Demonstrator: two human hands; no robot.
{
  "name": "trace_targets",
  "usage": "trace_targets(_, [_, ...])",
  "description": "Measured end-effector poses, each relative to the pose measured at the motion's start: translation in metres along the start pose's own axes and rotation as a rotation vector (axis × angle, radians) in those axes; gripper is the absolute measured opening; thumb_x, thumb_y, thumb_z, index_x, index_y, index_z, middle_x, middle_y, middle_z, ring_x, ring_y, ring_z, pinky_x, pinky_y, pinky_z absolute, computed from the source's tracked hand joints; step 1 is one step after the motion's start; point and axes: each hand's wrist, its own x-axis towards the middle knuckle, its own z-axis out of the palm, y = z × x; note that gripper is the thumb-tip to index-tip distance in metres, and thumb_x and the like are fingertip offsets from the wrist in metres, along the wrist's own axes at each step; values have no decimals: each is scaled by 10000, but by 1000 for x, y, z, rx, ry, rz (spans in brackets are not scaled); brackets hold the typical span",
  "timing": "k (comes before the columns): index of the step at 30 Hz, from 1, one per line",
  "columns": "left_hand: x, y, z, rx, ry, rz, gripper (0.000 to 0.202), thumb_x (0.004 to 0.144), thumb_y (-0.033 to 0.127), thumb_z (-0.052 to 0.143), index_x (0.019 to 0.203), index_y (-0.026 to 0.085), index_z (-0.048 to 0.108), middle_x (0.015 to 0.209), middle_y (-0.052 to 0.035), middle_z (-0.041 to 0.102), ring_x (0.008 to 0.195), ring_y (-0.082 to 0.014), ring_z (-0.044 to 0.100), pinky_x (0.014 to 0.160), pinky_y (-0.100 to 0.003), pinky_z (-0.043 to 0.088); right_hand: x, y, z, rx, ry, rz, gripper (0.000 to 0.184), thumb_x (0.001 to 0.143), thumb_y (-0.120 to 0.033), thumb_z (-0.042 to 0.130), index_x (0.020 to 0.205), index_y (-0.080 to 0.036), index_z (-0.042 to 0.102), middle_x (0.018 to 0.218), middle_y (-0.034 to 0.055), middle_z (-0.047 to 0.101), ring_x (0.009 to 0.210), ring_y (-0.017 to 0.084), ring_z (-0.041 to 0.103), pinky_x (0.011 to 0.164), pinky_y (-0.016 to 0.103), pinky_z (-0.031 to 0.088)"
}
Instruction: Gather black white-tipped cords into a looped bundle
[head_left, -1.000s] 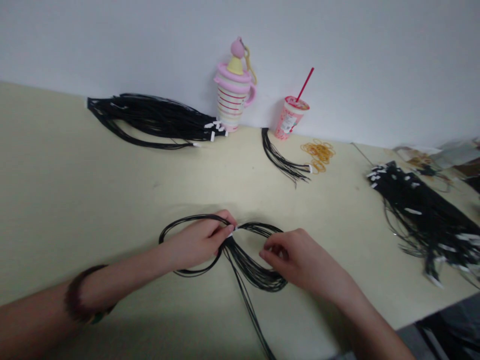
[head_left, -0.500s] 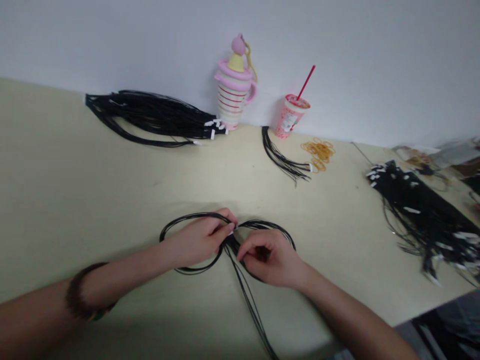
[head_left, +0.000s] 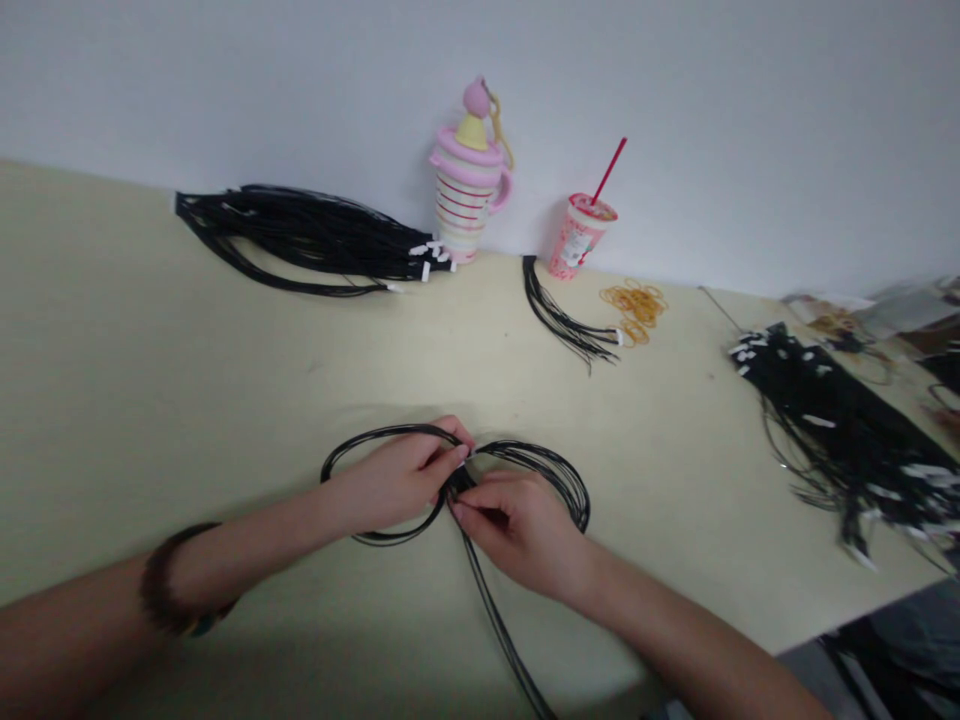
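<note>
A bundle of thin black cables (head_left: 571,482) lies looped into two rounds on the table, its middle gathered between my hands. My left hand (head_left: 420,475) pinches the crossing point, where a small white piece shows at the fingertips. One loop circles around that hand and wrist. Just below the crossing, my right hand (head_left: 517,525) is closed, thumb and forefinger pinching the cables. From under its fingertips the loose cable strands trail down toward the table's near edge. Fingers cover the exact spot where the cables are held.
Against the wall lie a thick black cable bundle (head_left: 300,235), a pink-lidded cup (head_left: 463,200) and a pink drink cup with a straw (head_left: 576,240). A smaller cable bunch (head_left: 559,315) lies near yellow rubber bands (head_left: 634,305). More cables with white connectors (head_left: 847,420) are piled at right.
My right hand has moved left and closed on the cables just below my left fingertips. The right loop shows more spread. My left hand stays in place.
</note>
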Motion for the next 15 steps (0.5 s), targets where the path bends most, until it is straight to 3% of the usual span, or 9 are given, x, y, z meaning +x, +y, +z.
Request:
trace_targets(4, [-1, 1, 0, 2, 5, 0, 262, 873, 355, 289, 864, 193, 495, 746, 12, 535, 715, -134, 498, 683, -238, 377, 2, 1, 8, 40, 33, 118, 279, 820, -249, 447, 572, -132, 500, 528, -37, 433, 500, 28, 329, 502, 188, 209])
trace_targets(7, [-1, 2, 0, -9, -2, 1, 255, 871, 347, 290, 856, 191, 492, 749, 9, 537, 721, -132, 502, 681, -233, 377, 4, 5, 7, 133, -28, 170, 319, 846, -318, 407, 617, -138, 537, 502, -45, 394, 459, 24, 293, 459, 183, 186])
trace_targets(15, [-3, 6, -1, -11, -36, -49, 244, 867, 361, 299, 863, 191, 474, 678, 24, 491, 639, -118, 474, 602, -222, 356, 10, 10, -18, 226, -201, -14, 241, 842, -210, 385, 625, -134, 454, 551, -48, 390, 516, 27, 328, 516, 150, 263])
